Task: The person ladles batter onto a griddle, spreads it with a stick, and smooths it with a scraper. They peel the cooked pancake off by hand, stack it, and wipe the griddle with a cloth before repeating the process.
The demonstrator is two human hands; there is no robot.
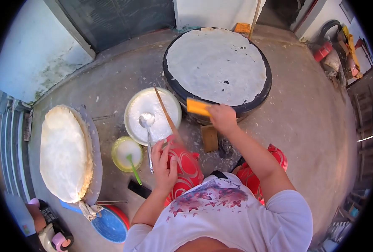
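Note:
My right hand [224,121] grips a flat yellow-orange scraper [198,107], slightly blurred, at the near edge of a round black griddle [261,101]. A thin white sheet of batter [216,63], with a few small holes, covers most of the griddle. Beside my red-trousered knee, my left hand [164,166] has its fingers stretched out and apart. A metal ladle [146,120] rests in a large bowl of white batter [132,107], its handle close to that hand. One long thin wooden stick [165,111] slants from over this bowl towards my knee.
Left of the bowls, a stack of pale round flatbreads [64,151] lies on a board [95,147]. A yellow-green bowl [121,161] holds white liquid and a green spoon [134,170]. Nearby are a phone [139,189], a blue basin [109,227] and a wooden block [209,138].

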